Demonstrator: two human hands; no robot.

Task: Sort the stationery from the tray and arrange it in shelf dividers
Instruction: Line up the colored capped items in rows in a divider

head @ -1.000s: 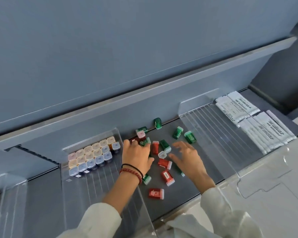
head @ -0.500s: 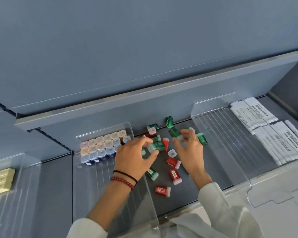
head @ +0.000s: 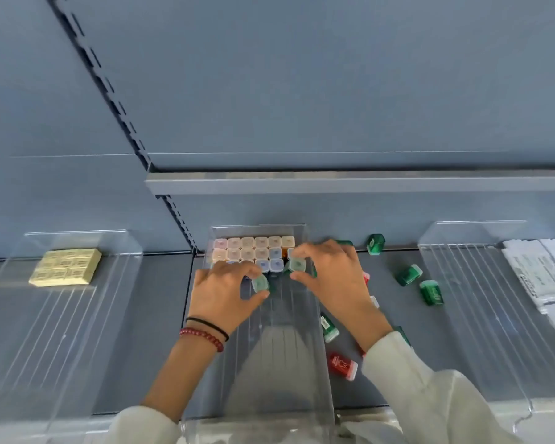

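My left hand (head: 226, 291) pinches a small green capped box (head: 260, 283) inside the clear middle divider (head: 302, 363). My right hand (head: 330, 277) pinches another green capped box (head: 297, 264) just in front of the rows of pastel-capped boxes (head: 253, 253) at the divider's back. Both held boxes stand cap-up, close to the front row. Loose green boxes (head: 407, 274) and a red box (head: 343, 365) lie on the grey shelf (head: 394, 315) right of the divider; my right hand hides others.
A clear divider on the left (head: 61, 315) holds a block of yellow packs (head: 66, 266). Another divider on the right (head: 481, 315) stands beside white packets (head: 539, 277). An upper shelf edge (head: 334, 184) runs overhead.
Both hands moved left from the loose pile into the middle divider, each carrying a green box. The view swung left and now faces the shelf squarely.
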